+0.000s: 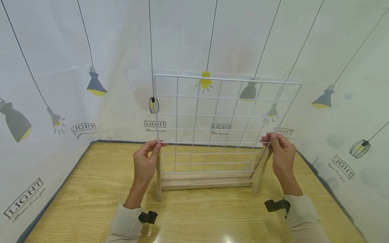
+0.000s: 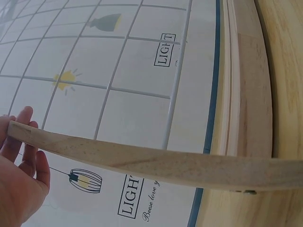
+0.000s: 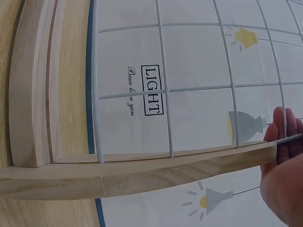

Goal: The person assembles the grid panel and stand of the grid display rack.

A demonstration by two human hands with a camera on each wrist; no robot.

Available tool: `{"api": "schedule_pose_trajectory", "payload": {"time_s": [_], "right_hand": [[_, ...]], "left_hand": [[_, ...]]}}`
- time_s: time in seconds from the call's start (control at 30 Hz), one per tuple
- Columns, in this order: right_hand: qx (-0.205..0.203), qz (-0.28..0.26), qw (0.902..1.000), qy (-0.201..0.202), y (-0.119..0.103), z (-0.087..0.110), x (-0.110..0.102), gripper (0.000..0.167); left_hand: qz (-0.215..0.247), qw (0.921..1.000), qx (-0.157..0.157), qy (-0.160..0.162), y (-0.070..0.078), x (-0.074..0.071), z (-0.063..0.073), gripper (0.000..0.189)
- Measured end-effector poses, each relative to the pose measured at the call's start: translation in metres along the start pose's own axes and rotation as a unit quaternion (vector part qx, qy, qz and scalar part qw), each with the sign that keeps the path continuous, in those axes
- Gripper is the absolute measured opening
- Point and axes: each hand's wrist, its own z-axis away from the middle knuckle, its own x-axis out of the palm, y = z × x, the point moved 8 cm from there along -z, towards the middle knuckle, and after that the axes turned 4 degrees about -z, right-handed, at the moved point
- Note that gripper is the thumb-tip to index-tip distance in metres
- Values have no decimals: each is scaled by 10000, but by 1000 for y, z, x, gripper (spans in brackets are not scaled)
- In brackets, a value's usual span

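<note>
A white wire grid panel (image 1: 225,79) stands upright, leaning slightly back, between the two side posts of a pale wooden stand (image 1: 206,184). My left hand (image 1: 145,166) pinches the panel's left edge at the top of the left post (image 1: 158,187). In the left wrist view, the fingers of that hand (image 2: 23,189) lie about the tip of the post (image 2: 137,152). My right hand (image 1: 283,156) pinches the panel's right edge near the top of the right post (image 1: 260,170). In the right wrist view, a grid wire crosses in front of the fingers of this hand (image 3: 286,182).
The stand rests on a light wood-grain table (image 1: 91,195). Pale walls (image 1: 115,40) printed with hanging lamps and "LIGHT" lettering rise behind and at both sides, with a dark strip along the table's edge. Each sleeve carries a black wrist mount (image 1: 148,217).
</note>
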Motion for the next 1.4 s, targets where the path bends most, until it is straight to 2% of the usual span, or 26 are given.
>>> {"api": "schedule_pose_trajectory", "payload": {"time_s": [0.67, 0.87, 1.1, 1.4], "right_hand": [[35, 107, 9999, 33, 1, 0, -1, 28], [35, 63, 10000, 44, 1, 0, -1, 33], [31, -54, 10000, 44, 1, 0, -1, 30], [84, 73, 9999, 54, 2, 1, 0, 30]], "left_hand": [[34, 10000, -14, 55, 0, 0, 0, 12], [22, 10000, -35, 68, -1, 0, 1, 13], [40, 10000, 11, 32, -1, 0, 0, 13], [31, 10000, -9, -2, -2, 0, 0, 13]]}}
